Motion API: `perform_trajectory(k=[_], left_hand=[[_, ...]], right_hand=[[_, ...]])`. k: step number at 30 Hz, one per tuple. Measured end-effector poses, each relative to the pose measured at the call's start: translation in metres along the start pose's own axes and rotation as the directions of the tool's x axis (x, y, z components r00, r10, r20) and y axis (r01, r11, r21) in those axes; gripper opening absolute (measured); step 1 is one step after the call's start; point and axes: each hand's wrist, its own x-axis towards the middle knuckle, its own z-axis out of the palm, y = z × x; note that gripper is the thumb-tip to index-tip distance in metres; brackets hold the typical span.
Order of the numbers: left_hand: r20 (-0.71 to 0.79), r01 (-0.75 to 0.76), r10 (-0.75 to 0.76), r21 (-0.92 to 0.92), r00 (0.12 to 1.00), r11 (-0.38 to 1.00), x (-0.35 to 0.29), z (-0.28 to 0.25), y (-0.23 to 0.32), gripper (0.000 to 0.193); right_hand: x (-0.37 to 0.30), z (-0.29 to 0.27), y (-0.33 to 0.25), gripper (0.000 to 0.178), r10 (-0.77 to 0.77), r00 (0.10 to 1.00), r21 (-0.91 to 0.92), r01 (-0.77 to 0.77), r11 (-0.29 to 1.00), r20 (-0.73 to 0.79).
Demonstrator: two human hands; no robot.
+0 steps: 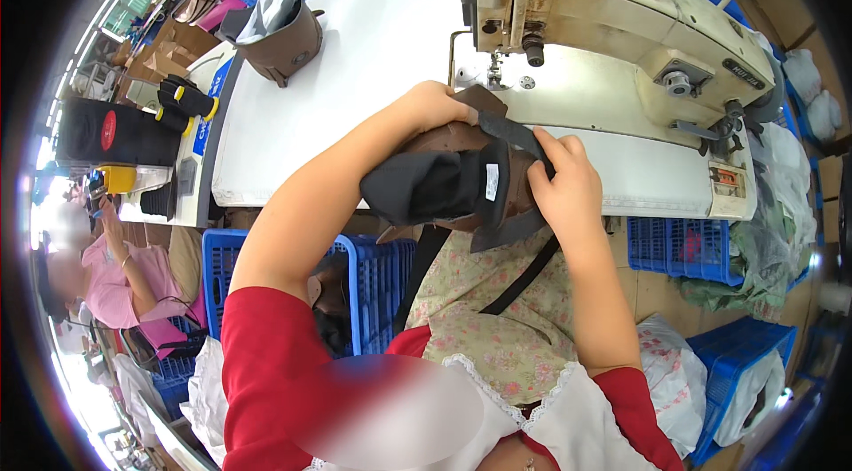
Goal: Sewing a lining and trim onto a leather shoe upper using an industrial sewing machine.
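A brown leather-look sewn piece (442, 137) with black lining (417, 189) is in both my hands, over the near edge of the white sewing table. A small white label (492, 182) shows on the lining. My left hand (435, 107) is closed on the far side of the piece, its fingertips partly hidden. My right hand (566, 176) pinches a black edge strip (515, 132) at the piece's right side. Just beyond my hands stands the sewing machine (612, 14), its presser foot (497, 74) not touching the piece.
A similar brown piece with grey lining (282, 41) stands at the table's far left. Blue crates (380, 285) stand below the table, with another blue crate (679, 249) at right. A co-worker in pink (124, 271) sits at left, near black gloves (186, 98) with yellow cuffs.
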Motion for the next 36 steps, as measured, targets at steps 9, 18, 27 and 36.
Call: perform_trajectory(k=[9,18,27,36], left_hand=[[0.045,0.014,-0.011,-0.067,0.999,0.998,0.0,0.001,0.001,0.047],[0.011,0.015,-0.016,0.056,1.0,0.998,0.01,0.0,0.004,0.044],[0.029,0.052,-0.049,-0.105,0.998,0.993,0.015,-0.007,0.006,0.037],[0.132,-0.018,-0.022,0.294,0.991,0.956,0.032,-0.009,0.015,0.05]], right_hand=[[0.0,-0.006,-0.001,0.025,0.065,0.997,0.065,-0.067,0.996,0.042],[0.035,-0.031,-0.008,0.03,0.24,0.968,0.14,-0.248,0.959,0.075],[0.046,0.011,0.007,0.033,0.126,0.981,-0.039,-0.122,0.992,0.147],[0.027,0.035,0.01,0.029,-0.026,0.999,-0.019,0.026,0.999,-0.043]])
